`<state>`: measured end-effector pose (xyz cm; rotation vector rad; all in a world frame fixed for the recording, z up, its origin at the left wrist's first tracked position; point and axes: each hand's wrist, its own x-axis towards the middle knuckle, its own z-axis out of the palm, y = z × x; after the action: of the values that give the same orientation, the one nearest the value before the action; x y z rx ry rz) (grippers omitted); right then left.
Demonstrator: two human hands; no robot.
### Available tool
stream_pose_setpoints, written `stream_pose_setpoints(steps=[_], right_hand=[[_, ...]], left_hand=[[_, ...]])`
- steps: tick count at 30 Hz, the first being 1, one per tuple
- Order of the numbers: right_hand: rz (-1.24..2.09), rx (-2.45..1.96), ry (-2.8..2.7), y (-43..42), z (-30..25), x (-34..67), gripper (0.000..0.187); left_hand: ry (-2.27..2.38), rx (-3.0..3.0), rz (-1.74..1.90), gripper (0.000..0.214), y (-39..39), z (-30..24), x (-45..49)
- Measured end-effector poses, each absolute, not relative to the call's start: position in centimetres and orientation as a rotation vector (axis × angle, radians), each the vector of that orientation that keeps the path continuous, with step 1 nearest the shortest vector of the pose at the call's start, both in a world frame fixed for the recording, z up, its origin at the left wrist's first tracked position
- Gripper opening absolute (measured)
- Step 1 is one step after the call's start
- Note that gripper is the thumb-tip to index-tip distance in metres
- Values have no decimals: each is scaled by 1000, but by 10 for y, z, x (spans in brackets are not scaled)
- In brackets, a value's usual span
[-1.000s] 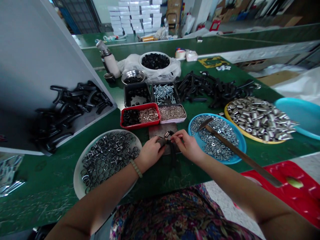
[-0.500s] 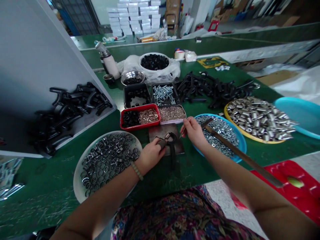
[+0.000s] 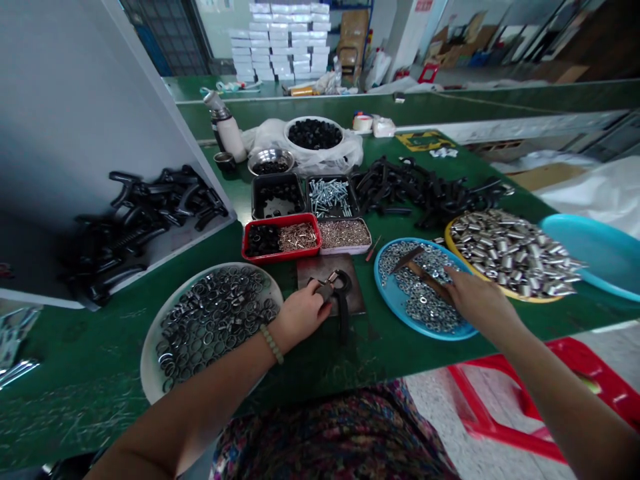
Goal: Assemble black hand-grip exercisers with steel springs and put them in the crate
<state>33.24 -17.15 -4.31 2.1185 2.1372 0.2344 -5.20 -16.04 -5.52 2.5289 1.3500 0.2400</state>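
Observation:
My left hand (image 3: 306,308) is closed around a black curved part (image 3: 343,285) with a ring-shaped end and a shiny metal piece. The part rests on a flat metal plate (image 3: 356,301) on the green table. My right hand (image 3: 477,300) is wrapped round the wooden handle of a hammer (image 3: 424,273). The hammer head lies over a blue tray (image 3: 395,303) full of small metal nuts. A thin tool with a red handle (image 3: 371,253) lies between that tray and the pink-edged box of small copper-coloured pieces (image 3: 345,233).
Metal rings fill a white tray (image 3: 150,363) at left. Behind the plate stand a red box (image 3: 283,255) and a black tray of screws (image 3: 329,195). Black curved parts (image 3: 425,187) are heaped behind. A yellow tray (image 3: 453,248) of metal sleeves is at right, above a red stool (image 3: 480,407).
My right hand has let go of the thin tool, which now lies on the table, and moved right to take hold of the hammer's handle. My left hand stays on the black part.

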Motion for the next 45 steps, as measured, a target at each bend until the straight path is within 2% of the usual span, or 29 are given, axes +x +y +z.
stream_pose_setpoints(steps=[4, 9, 13, 16, 18, 21, 27, 33, 37, 40, 45], right_hand=[[282, 2007, 2212, -174, -44, 316, 51], [236, 2042, 2133, -181, -44, 302, 42], [-149, 2323, 2258, -195, -29, 257, 44], [-586, 2275, 2509, -202, -14, 211, 41], [-694, 2270, 2611, -202, -10, 189, 41], [-697, 2376, 2670, -197, -10, 176, 42], [-810, 2265, 2641, -185, -9, 175, 41], [-839, 2182, 2603, -184, -10, 175, 38], [-803, 2295, 2646, -185, -10, 175, 40], [-845, 2178, 2591, -188, -5, 176, 36], [-853, 2235, 2715, -206, -7, 176, 39]], left_hand=[[1399, 2513, 181, 31, -162, -52, -51], [1409, 2508, 142, 30, -162, -52, -51], [1379, 2493, 132, 30, -162, -50, -51], [1368, 2477, 149, 31, -162, -48, -52], [1360, 2477, 173, 31, -162, -49, -53], [1347, 2482, 211, 29, -161, -53, -53], [1371, 2476, 208, 24, -162, -59, -52], [1341, 2470, 208, 29, -160, -51, -53], [1362, 2480, 198, 30, -162, -52, -49], [1389, 2467, 193, 30, -167, -51, -50], [1556, 2362, 564, 41, -135, -18, -64]])
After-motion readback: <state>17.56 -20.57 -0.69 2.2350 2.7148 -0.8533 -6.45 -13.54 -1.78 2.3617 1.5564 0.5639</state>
